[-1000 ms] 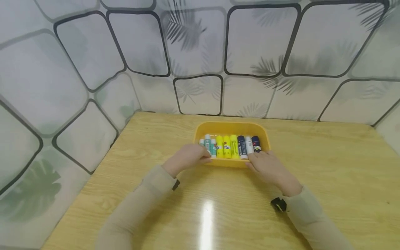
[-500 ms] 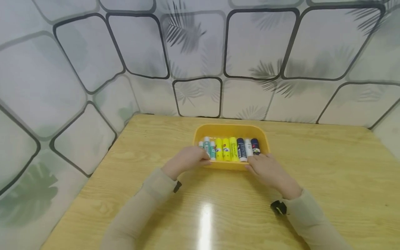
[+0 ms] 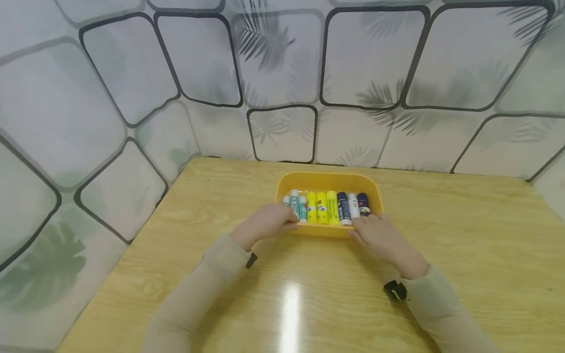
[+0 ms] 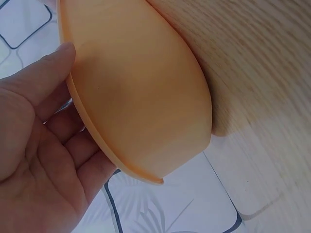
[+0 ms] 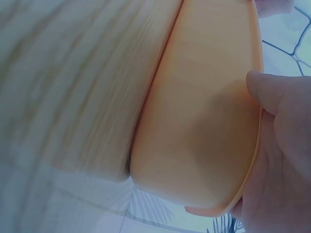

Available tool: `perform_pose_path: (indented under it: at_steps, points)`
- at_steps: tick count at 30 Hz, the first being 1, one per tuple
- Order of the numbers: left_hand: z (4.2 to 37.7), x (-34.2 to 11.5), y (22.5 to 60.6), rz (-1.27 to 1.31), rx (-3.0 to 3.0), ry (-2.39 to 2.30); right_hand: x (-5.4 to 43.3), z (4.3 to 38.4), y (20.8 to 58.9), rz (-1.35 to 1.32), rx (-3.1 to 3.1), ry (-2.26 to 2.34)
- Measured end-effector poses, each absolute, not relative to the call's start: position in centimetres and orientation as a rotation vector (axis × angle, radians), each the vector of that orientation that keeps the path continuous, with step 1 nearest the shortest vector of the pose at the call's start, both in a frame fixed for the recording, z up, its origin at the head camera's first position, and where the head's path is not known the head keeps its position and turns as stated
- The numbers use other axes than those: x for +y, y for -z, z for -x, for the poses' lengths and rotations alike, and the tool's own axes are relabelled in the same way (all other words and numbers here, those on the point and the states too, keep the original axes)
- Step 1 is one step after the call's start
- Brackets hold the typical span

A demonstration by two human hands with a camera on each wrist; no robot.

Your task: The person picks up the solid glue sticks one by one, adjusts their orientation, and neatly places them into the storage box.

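Note:
A yellow plastic bin (image 3: 324, 230) stands on the wooden table, near its back edge. Inside lies a row of glue sticks: teal ones with white caps (image 3: 294, 202) at the left, yellow ones (image 3: 322, 208) in the middle, dark blue and white ones (image 3: 343, 208) at the right. My left hand (image 3: 269, 223) grips the front left of the rim, thumb on the outer wall and fingers over the inside, as the left wrist view shows. At the front right corner my right hand (image 3: 379, 240) pinches the rim the same way, its thumb (image 5: 265, 90) against the outer wall.
The wood-grain table (image 3: 220, 304) extends in front of the bin and to both sides. Behind it hangs a patterned cloth or wall covering (image 3: 282, 135) with dark rounded outlines and leaf prints, which also runs along the left side.
Both hands keep their hold on the bin's rim, and the glue sticks keep their order. The whole head view shifts slightly; nothing else visibly moves.

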State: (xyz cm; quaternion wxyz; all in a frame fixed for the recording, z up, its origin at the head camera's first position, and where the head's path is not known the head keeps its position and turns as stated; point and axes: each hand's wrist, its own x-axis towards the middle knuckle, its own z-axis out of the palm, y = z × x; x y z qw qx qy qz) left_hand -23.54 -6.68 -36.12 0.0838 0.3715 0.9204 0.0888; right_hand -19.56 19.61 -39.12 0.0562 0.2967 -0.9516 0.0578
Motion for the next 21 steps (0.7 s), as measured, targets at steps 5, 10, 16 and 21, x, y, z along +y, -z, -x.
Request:
perform_pose_path:
  at_steps: [5, 10, 16, 21]
  points:
    - [23.54, -6.51, 36.20, -1.094, 2.743, -0.260, 19.69, 19.49, 39.03, -0.900, -2.882, -0.159]
    - [23.23, -6.63, 36.42, -1.066, 2.722, -0.258, 19.49, 19.07, 39.23, -0.908, -2.901, -0.178]
    - [23.20, -6.63, 36.22, -1.074, 2.725, -0.298, 19.67, 19.18, 39.17, -0.918, -2.868, -0.183]
    - [23.57, -6.43, 35.91, -1.087, 2.747, -0.295, 19.86, 19.65, 38.61, -0.915, -2.849, -0.167]
